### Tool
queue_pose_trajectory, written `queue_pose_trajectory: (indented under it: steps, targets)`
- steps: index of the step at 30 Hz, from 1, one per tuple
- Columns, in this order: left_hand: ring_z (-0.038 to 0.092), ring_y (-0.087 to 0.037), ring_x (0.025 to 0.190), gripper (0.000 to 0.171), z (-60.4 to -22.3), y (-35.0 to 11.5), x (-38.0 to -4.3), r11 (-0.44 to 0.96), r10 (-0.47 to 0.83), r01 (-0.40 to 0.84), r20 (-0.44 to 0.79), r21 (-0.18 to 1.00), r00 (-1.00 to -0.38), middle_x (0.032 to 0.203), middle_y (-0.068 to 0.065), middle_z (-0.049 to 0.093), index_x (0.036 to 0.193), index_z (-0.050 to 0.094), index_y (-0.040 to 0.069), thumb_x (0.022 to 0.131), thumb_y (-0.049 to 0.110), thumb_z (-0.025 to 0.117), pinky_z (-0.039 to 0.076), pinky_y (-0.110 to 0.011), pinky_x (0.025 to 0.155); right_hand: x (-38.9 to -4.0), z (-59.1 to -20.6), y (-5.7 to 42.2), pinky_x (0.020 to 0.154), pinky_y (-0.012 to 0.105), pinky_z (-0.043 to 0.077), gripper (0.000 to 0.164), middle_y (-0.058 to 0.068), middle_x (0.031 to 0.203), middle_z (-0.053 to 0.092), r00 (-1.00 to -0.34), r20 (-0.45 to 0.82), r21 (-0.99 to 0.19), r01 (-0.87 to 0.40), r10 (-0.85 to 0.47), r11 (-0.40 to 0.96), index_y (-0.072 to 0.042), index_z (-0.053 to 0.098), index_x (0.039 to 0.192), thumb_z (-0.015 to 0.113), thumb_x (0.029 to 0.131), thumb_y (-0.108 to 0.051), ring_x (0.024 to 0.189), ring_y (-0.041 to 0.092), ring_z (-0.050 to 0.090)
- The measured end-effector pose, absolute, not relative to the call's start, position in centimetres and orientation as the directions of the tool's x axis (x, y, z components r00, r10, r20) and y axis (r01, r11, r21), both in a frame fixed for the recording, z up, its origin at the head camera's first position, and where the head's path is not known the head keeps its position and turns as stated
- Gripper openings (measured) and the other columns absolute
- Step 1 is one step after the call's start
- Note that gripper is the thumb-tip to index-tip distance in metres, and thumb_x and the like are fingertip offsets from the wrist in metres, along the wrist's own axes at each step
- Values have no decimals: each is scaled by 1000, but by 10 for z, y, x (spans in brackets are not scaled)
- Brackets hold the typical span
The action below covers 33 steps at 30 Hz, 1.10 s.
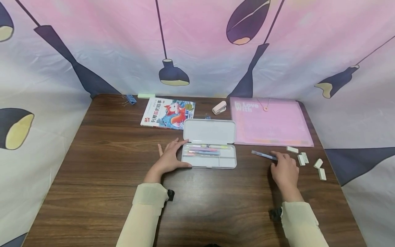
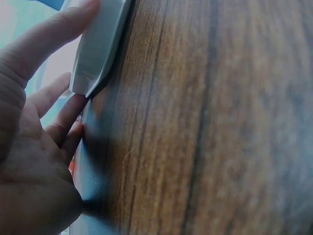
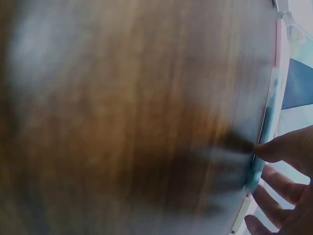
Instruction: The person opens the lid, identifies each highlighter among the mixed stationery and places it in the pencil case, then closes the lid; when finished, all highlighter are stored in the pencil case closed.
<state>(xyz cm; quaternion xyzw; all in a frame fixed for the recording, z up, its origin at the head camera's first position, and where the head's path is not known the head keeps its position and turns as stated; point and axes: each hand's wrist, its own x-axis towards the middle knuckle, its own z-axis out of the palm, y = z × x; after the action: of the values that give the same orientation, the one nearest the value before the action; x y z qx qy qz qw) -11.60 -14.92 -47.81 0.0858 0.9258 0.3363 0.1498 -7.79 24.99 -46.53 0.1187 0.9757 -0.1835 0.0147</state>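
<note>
An open white pencil case point(image 1: 200, 160) lies on the table, its lid folded back and several pens point(image 1: 203, 151) in its long far compartment. My left hand point(image 1: 167, 159) holds the case's left end, thumb at the near corner and forefinger by the hinge side. In the left wrist view the thumb presses the rim of the case point(image 2: 100, 44). To the right, my right hand point(image 1: 284, 171) pinches the right end of a blue pen point(image 1: 260, 154) lying close over the table. The right wrist view shows thumb and fingers on either side of the pen point(image 3: 268, 115).
Several white erasers point(image 1: 301, 160) lie just right of my right hand. A pink folder point(image 1: 271, 125), a pink stapler point(image 1: 219, 107) and a fox storybook point(image 1: 168, 113) lie behind the case. A blue binder clip point(image 1: 131, 99) sits at the far left edge.
</note>
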Motion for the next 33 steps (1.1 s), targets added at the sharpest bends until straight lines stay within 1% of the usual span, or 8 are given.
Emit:
queue_pose_trajectory:
  steps: [4, 7, 14, 17, 20, 24, 28, 33]
  targets:
    - [12, -30, 135, 92, -479, -149, -116, 759, 261, 61, -217, 648, -941, 146, -10, 22, 138, 32, 34, 60, 50, 78, -22, -58, 95, -75, -466, 252, 70, 51, 38, 34, 18, 107, 54, -974, -90, -370, 225, 206, 901, -10, 57, 117, 55, 83, -8, 92, 38, 51]
    - [12, -30, 135, 92, -478, -149, -116, 759, 264, 65, -215, 648, -940, 146, -11, 23, 138, 32, 33, 60, 51, 78, -22, -58, 95, -73, -465, 251, 66, 45, 40, 34, 12, 100, 57, -975, -121, -424, 222, 188, 878, -10, 57, 117, 57, 83, -9, 86, 31, 54]
    - [13, -31, 135, 93, -478, -149, -116, 752, 271, 73, -206, 655, -940, 146, -11, 23, 138, 32, 34, 59, 52, 78, -22, -59, 95, -68, -458, 244, 69, 41, 40, 30, 7, 96, 59, -983, -77, -552, 183, 169, 813, -13, 59, 114, 59, 84, -14, 87, 25, 54]
    - [13, -31, 135, 93, -478, -149, -116, 753, 265, 65, -211, 655, -941, 146, -11, 22, 138, 32, 34, 59, 52, 78, -22, -58, 95, -68, -452, 238, 68, 37, 42, 28, 5, 96, 59, -981, -44, -611, 175, 187, 772, -14, 59, 114, 58, 86, -20, 86, 21, 54]
    - [13, -30, 135, 93, -478, -149, -116, 754, 259, 60, -212, 654, -942, 146, -11, 23, 138, 32, 34, 59, 52, 78, -23, -58, 95, -68, -444, 231, 65, 29, 43, 28, 2, 91, 60, -972, -10, -669, 180, 234, 721, -16, 60, 112, 57, 88, -29, 81, 16, 53]
    - [13, -30, 135, 93, -479, -149, -116, 752, 265, 67, -207, 656, -942, 146, -11, 23, 138, 32, 34, 59, 51, 78, -22, -58, 95, -68, -434, 221, 55, 22, 40, 27, 0, 78, 60, -948, 41, -723, 189, 315, 665, -20, 63, 102, 60, 84, -39, 69, 11, 51]
    - [12, -29, 135, 93, -480, -149, -116, 751, 269, 67, -210, 657, -940, 147, -10, 22, 138, 31, 35, 59, 51, 78, -23, -58, 95, -69, -425, 210, 52, 18, 39, 23, -2, 75, 59, -934, 78, -807, 146, 349, 572, -18, 65, 97, 66, 80, -34, 65, 10, 51]
    - [12, -29, 135, 92, -479, -151, -116, 751, 263, 62, -212, 657, -941, 147, -10, 21, 138, 31, 35, 60, 52, 77, -23, -57, 95, -73, -420, 192, 63, 15, 44, 24, -1, 83, 60, -949, 75, -917, 55, 306, 395, -7, 63, 98, 69, 80, -21, 76, 11, 56]
